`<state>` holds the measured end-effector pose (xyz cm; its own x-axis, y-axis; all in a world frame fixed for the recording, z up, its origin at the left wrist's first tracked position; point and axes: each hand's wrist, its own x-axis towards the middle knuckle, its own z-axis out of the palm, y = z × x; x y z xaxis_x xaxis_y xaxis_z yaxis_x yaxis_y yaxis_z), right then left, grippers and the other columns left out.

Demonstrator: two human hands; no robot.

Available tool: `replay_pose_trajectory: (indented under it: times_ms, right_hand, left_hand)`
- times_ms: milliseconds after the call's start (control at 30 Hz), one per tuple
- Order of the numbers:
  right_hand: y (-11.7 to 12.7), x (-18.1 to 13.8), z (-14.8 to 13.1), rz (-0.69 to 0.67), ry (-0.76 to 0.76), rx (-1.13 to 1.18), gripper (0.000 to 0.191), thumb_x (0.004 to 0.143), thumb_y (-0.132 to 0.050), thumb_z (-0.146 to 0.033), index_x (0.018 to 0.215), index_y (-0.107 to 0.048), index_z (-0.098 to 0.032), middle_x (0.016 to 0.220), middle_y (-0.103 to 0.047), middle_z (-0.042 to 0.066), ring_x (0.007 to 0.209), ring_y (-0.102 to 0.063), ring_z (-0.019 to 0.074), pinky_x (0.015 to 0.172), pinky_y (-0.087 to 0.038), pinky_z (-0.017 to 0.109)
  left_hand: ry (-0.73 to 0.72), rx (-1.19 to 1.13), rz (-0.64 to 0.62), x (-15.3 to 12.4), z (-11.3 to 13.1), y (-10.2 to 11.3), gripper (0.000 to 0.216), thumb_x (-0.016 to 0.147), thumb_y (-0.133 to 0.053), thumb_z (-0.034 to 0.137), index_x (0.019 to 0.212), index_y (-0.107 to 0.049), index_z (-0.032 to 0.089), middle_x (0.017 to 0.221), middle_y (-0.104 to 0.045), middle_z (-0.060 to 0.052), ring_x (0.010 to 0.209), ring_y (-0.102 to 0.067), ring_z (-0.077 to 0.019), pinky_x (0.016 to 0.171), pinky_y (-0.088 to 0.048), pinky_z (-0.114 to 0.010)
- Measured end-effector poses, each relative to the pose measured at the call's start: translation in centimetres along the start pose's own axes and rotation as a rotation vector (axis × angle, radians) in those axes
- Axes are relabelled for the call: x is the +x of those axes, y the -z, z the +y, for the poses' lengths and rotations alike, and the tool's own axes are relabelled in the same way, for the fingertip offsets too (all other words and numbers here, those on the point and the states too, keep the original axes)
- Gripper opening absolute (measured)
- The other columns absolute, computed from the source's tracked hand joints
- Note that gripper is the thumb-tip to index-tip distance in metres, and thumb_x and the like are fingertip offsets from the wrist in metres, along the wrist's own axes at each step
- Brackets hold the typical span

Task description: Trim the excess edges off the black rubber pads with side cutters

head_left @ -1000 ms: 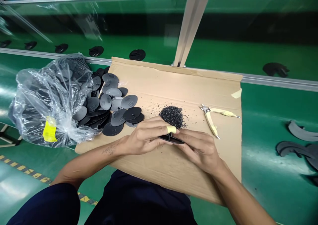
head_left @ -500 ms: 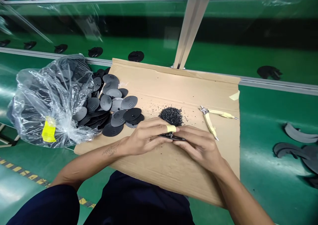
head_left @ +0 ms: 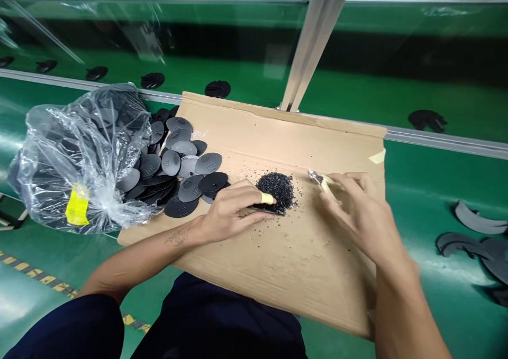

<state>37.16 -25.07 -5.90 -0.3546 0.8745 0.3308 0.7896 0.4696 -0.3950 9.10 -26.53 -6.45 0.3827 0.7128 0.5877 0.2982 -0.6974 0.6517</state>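
My left hand [head_left: 234, 211], with yellow tape round one finger, pinches a thin black plastic disc [head_left: 265, 208] just in front of a heap of small black scraps [head_left: 278, 187]. To the right, my right hand [head_left: 357, 205] is closed round the pale yellow handles of a pair of nippers [head_left: 326, 183], whose metal jaws point up and left. Both hands are above a cardboard sheet [head_left: 309, 264]. Most of the held disc is hidden by my fingers.
Dark oval discs [head_left: 190, 187] lie piled at the cardboard's left, spilling from a clear plastic bag [head_left: 87, 158] with a yellow label. Curved black parts [head_left: 476, 242] lie on the green table at right. A metal post [head_left: 313, 47] rises behind the cardboard.
My right hand has left the black disc, moved right and taken hold of the nippers, lifting them. My left hand keeps the disc, slightly nearer the scrap heap.
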Motion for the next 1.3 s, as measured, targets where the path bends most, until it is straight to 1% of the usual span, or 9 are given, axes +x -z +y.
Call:
replay_pose_trajectory:
  times_ms: [67, 167, 267, 333, 467, 633, 867, 1133, 1300]
  right_hand:
    - [0.1, 0.3, -2.0, -0.038, 0.046, 0.185, 0.025, 0.103, -0.050, -0.035, 0.121, -0.060, -0.020, 0.099, -0.062, 0.010, 0.083, -0.063, 0.0212, 0.068, -0.053, 0.032]
    - [0.0, 0.3, -3.9, -0.068, 0.095, 0.358, 0.022, 0.101, -0.054, -0.029, 0.121, -0.057, -0.020, 0.094, -0.065, 0.006, 0.076, -0.062, 0.0170, 0.069, -0.053, 0.030]
    - [-0.3, 0.1, -4.5, -0.080, 0.154, 0.433, 0.029, 0.097, -0.065, -0.028, 0.124, -0.059, -0.019, 0.100, -0.068, 0.009, 0.084, -0.066, 0.0190, 0.074, -0.055, 0.032]
    - [-0.4, 0.0, -4.5, -0.089, 0.196, 0.456, 0.032, 0.095, -0.068, -0.027, 0.125, -0.060, -0.018, 0.105, -0.070, 0.012, 0.091, -0.068, 0.0218, 0.078, -0.057, 0.035]
    - [-0.5, 0.1, -4.4, -0.079, 0.229, 0.461, 0.035, 0.095, -0.069, -0.027, 0.128, -0.061, -0.019, 0.108, -0.071, 0.013, 0.093, -0.069, 0.0234, 0.079, -0.059, 0.038]
    - [-0.2, 0.0, -4.4, -0.064, 0.247, 0.450, 0.036, 0.094, -0.070, -0.024, 0.129, -0.062, -0.020, 0.106, -0.071, 0.012, 0.092, -0.069, 0.0231, 0.078, -0.059, 0.038]
    - [-0.4, -0.1, -4.3, -0.061, 0.257, 0.430, 0.035, 0.094, -0.070, -0.025, 0.128, -0.063, -0.019, 0.106, -0.071, 0.012, 0.092, -0.069, 0.0236, 0.077, -0.059, 0.039]
    - [-0.3, -0.3, -4.2, -0.046, 0.286, 0.295, 0.035, 0.094, -0.071, -0.024, 0.128, -0.063, -0.021, 0.108, -0.073, 0.010, 0.090, -0.071, 0.0236, 0.077, -0.060, 0.039]
    - [0.2, -0.5, -4.4, -0.052, 0.282, 0.242, 0.029, 0.097, -0.068, -0.026, 0.125, -0.065, -0.022, 0.102, -0.075, 0.009, 0.087, -0.072, 0.0233, 0.074, -0.060, 0.037]
  left_hand:
    - [0.003, -0.002, 0.000, -0.1, -0.1, 0.0, 0.018, 0.093, -0.072, 0.030, 0.103, -0.071, 0.015, 0.084, -0.076, -0.005, 0.077, -0.068, -0.0136, 0.072, -0.057, -0.028]
    - [-0.001, -0.004, 0.007, -0.1, -0.2, 0.0, 0.018, 0.093, -0.072, 0.030, 0.103, -0.071, 0.015, 0.084, -0.076, -0.005, 0.077, -0.068, -0.0140, 0.072, -0.056, -0.028]
    - [-0.021, -0.021, 0.012, 0.0, -0.1, 0.0, 0.018, 0.093, -0.072, 0.028, 0.103, -0.071, 0.014, 0.083, -0.076, -0.006, 0.076, -0.068, -0.0140, 0.072, -0.056, -0.028]
    - [-0.025, -0.032, 0.007, 0.1, 0.0, 0.0, 0.017, 0.092, -0.073, 0.028, 0.103, -0.071, 0.014, 0.084, -0.077, -0.006, 0.076, -0.068, -0.0142, 0.072, -0.056, -0.028]
    - [-0.015, -0.043, 0.003, 0.1, 0.1, 0.0, 0.018, 0.092, -0.073, 0.028, 0.103, -0.072, 0.014, 0.082, -0.077, -0.006, 0.076, -0.068, -0.0143, 0.072, -0.056, -0.028]
    - [-0.009, -0.049, -0.001, 0.0, 0.1, 0.0, 0.018, 0.092, -0.073, 0.029, 0.103, -0.072, 0.015, 0.080, -0.076, -0.005, 0.075, -0.068, -0.0144, 0.072, -0.056, -0.028]
    - [-0.008, -0.050, 0.012, -0.2, 0.0, 0.1, 0.018, 0.091, -0.074, 0.028, 0.103, -0.073, 0.015, 0.079, -0.075, -0.005, 0.075, -0.068, -0.0148, 0.072, -0.057, -0.029]
    - [-0.009, -0.053, -0.003, -0.3, -0.1, 0.0, 0.018, 0.092, -0.073, 0.028, 0.102, -0.072, 0.014, 0.079, -0.076, -0.005, 0.073, -0.067, -0.0141, 0.071, -0.057, -0.028]
    - [-0.016, -0.073, -0.002, -0.2, -0.2, -0.1, 0.016, 0.091, -0.074, 0.028, 0.100, -0.073, 0.014, 0.079, -0.076, -0.005, 0.074, -0.068, -0.0145, 0.070, -0.056, -0.028]
